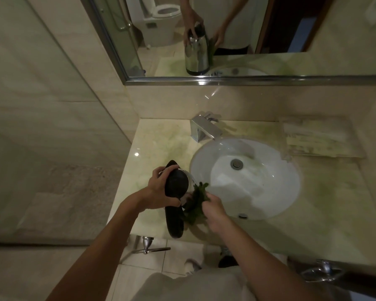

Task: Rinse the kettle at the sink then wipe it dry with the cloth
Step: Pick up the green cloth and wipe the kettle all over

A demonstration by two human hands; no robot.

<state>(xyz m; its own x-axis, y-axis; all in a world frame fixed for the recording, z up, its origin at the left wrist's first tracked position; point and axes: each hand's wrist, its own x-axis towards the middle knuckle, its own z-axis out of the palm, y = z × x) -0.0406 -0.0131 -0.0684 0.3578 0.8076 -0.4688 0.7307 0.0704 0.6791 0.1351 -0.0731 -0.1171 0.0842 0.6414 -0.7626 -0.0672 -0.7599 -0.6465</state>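
The kettle (176,185) stood on the desk (152,140) near its front edge, just left of the sink (269,192). The left hand (161,192) gripped its black lid; the right hand (215,210) pressed a bunched green cloth (197,200) against its side. No writing was legible.

Both forearms run bare up from the lower frame, no sleeves, no watch or rings showing on the left hand (159,190) or the right hand (215,210). At bottom centre, a pale, light-coloured garment (182,285) covers the body.
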